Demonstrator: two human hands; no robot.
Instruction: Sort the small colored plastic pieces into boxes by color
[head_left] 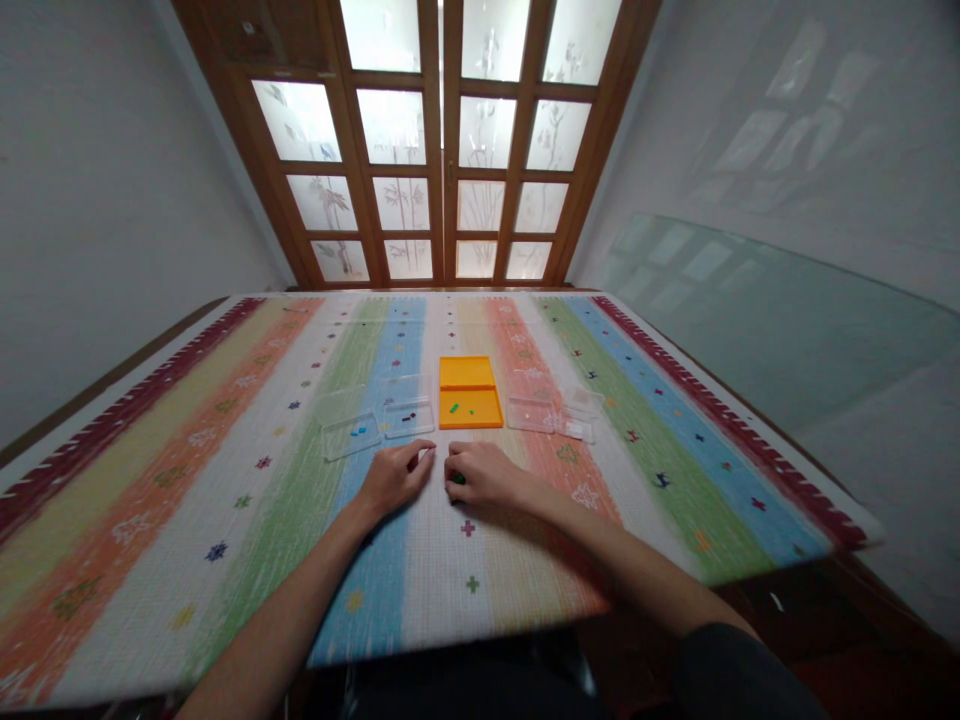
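My right hand (480,472) is closed over the table, its fingers curled round a small dark green piece (458,480) that is mostly hidden. Just to its left, my left hand (397,474) has thumb and forefinger drawn together; whatever may be between the tips is too small to make out. Beyond both hands lies an opened yellow case (470,372), with small bright green pieces (454,408) in its near half. Left of it, one clear box (409,432) holds small dark red pieces (409,417). Another clear box (339,452) holds small blue pieces (358,432).
Right of the yellow case stand more clear plastic boxes (531,430), one with a small pale bit in it. A striped cloth (285,560) covers the table. Glazed wooden doors (442,150) rise behind, and a glass sheet (780,310) leans on the right wall.
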